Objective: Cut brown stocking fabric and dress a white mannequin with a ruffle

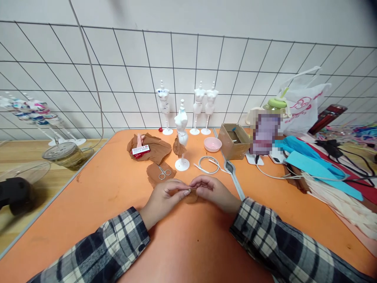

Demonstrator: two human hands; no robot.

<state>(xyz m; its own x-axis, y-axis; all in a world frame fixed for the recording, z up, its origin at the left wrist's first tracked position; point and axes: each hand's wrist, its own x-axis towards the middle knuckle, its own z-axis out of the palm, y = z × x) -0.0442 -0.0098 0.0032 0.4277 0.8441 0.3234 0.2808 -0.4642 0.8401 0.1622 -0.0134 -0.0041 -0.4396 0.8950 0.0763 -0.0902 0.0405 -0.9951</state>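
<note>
My left hand (pixel 169 195) and my right hand (pixel 214 192) meet over the orange table, both pinching a small piece of brown fabric (pixel 192 197). Fingers cover most of its upper edge. Just beyond them, small scissors (pixel 163 173) lie on a flat brown fabric scrap (pixel 152 175). A white mini dress form (pixel 182 122) stands upright on its round base, with a gathered brown piece of cloth (pixel 178 148) at its lower left side. Behind the scissors is a crumpled brown fabric pile (pixel 159 145) with a small red-and-white box (pixel 140 151) on it.
More mini dress forms (pixel 164 103) stand along the tiled wall. A pink bowl (pixel 212 144), a coiled white cable (pixel 209 165) and a cardboard box (pixel 234 142) sit right of centre. Farther right are a propped phone (pixel 266 133) and blue fabric (pixel 321 165). A glass jar (pixel 63 155) stands left.
</note>
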